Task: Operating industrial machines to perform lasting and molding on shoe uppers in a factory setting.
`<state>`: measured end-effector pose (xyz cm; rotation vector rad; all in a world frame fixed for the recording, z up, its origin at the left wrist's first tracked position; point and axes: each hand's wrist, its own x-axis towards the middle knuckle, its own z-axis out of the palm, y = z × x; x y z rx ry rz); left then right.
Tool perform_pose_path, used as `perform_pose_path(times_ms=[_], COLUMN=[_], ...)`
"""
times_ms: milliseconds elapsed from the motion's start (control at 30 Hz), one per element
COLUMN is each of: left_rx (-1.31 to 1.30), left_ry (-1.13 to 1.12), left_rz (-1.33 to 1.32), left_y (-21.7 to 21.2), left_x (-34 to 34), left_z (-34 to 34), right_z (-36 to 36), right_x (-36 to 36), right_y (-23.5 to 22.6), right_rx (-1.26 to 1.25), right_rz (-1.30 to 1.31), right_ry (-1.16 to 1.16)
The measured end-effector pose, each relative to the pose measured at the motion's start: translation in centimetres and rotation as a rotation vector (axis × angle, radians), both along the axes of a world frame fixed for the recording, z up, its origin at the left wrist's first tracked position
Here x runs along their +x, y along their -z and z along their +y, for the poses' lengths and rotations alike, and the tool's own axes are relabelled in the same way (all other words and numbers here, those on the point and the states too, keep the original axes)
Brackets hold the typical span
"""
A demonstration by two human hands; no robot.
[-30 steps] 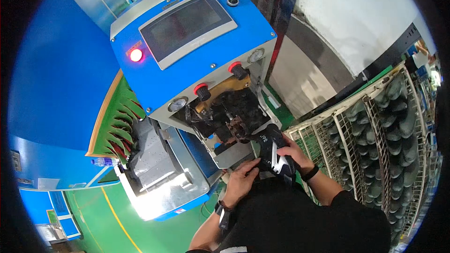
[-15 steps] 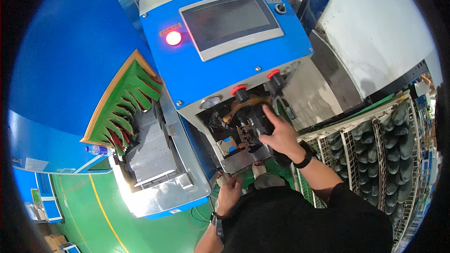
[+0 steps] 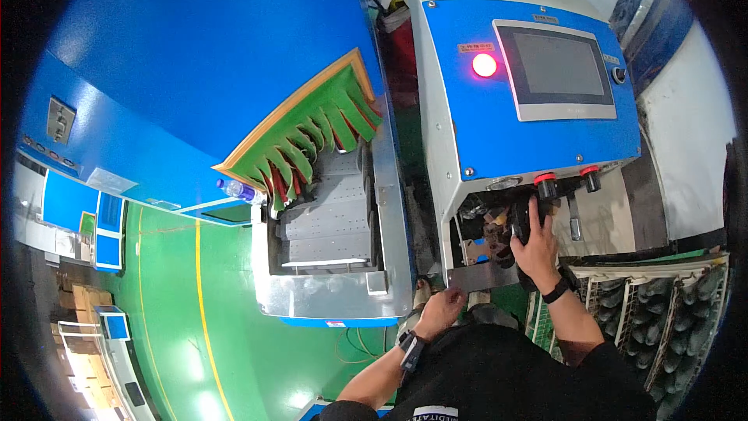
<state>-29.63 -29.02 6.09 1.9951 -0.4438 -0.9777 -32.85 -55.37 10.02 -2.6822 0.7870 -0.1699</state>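
My right hand (image 3: 538,253) grips a black shoe-like piece (image 3: 520,218) at the front opening of the blue and white machine (image 3: 467,129). Its index finger lies stretched along the piece, with the thumb on the near side. Part of the piece is hidden by the hand and the dark mechanism. Lower and to the left, my left hand (image 3: 441,310) hangs before the machine's bottom edge with its fingers curled in; nothing shows in it. Two red-topped black knobs (image 3: 548,185) sit just above my right hand. A round lamp (image 3: 485,65) glows red beside the screen (image 3: 561,70).
Left of the machine, a metal slatted conveyor (image 3: 323,226) runs out under green strip curtains (image 3: 312,136). A bottle (image 3: 238,189) stands at its side. A rack (image 3: 623,277) of dark shoe-shaped pieces is at the right. Yellow lines (image 3: 202,296) mark the green floor.
The view has swung left, so the machine and both hands appear farther right. My right hand still holds the black piece at the opening, and my left hand stays low with curled fingers.
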Motion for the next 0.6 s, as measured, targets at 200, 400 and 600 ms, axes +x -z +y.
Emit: perform_pose_path(times_ms=[200,400,600], left_rx=[0.053,-0.175,-0.343], left_ry=[0.028,0.031,-0.240], left_rz=[-0.012,0.561,0.796], left_y=[-2.4,-1.8,-3.2], left_x=[0.6,-0.8,-0.9], left_z=[-1.8,-3.4,-2.6], right_z=[0.8,2.4,7.7], right_x=[-0.9,-1.8,-7.0], right_y=[0.6,-0.9,-0.1], right_rx=[-0.104,-0.083,-0.245], right_rz=[-0.230,-0.309,-0.399], right_ry=[0.029,0.074,-0.106])
